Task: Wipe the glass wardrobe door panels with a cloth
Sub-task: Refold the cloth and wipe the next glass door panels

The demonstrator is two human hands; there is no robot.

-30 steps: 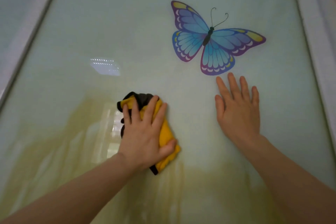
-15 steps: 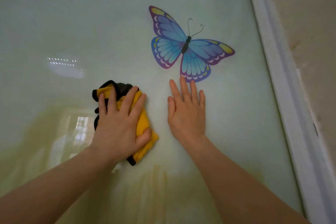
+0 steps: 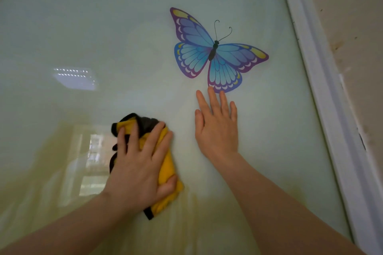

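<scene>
Yellow cloth (image 3: 165,163), half hidden, is pressed to the glass panel (image 3: 103,37) by the left hand (image 3: 138,170), thumb curled round it; the right hand (image 3: 217,130) is laid flat, fingers straight.

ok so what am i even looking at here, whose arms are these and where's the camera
There is no machine here. These are a person's two bare arms, filmed by one wide-angle camera worn on their head, looking forward and down, so you see what they see.

The pale shiny surface is a glass wardrobe door, with its white frame running down the right side and a bare wall beyond it. A blue butterfly sticker sits on the glass.

The left hand presses a yellow cloth with dark edging against the glass, thumb curled round its lower end. The right hand lies flat on the glass, fingers straight, its fingertips reaching the bottom of the butterfly. It holds nothing.
</scene>
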